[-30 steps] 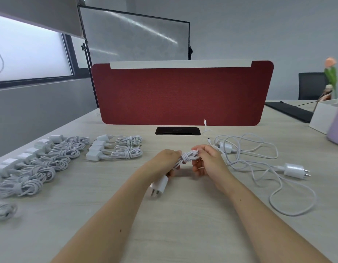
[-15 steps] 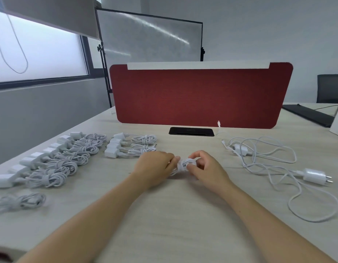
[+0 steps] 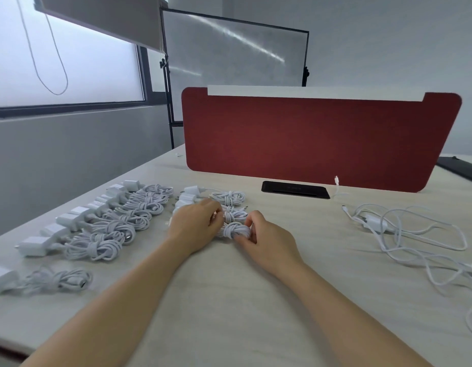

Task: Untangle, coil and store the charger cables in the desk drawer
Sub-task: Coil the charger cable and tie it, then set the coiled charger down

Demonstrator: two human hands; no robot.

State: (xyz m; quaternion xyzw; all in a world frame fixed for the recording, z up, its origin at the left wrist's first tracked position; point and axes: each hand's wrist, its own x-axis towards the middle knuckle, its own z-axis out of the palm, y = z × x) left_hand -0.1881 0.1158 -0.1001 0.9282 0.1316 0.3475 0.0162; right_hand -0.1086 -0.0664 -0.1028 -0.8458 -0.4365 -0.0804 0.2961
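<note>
Black and shallow, the slot [image 3: 295, 190] sunk into the desk [image 3: 229, 313] at the foot of the red divider [image 3: 309, 139] is the only hollow in view, and I cannot tell what lies in it.

The desk's left edge runs close behind the long row of bundled chargers [image 3: 118, 226]. One more bundled charger [image 3: 54, 280] sits alone near the front corner. Bare pale wood spreads between my forearms and toward me. Off to my right the loose tangle of cables [image 3: 404, 234] sprawls well apart from my hands and trails out of the frame.

The coiled cable [image 3: 236, 230] is white, wound into a short, tight bundle with a few turns cinched round its middle. It is down at the desk between my hands, just in front of the short row of bundles [image 3: 229, 198]. My left hand [image 3: 195, 223] curls its fingers round the bundle's left end and hides what is there. My right hand [image 3: 266, 239] pinches the right end between thumb and bent fingers.
</note>
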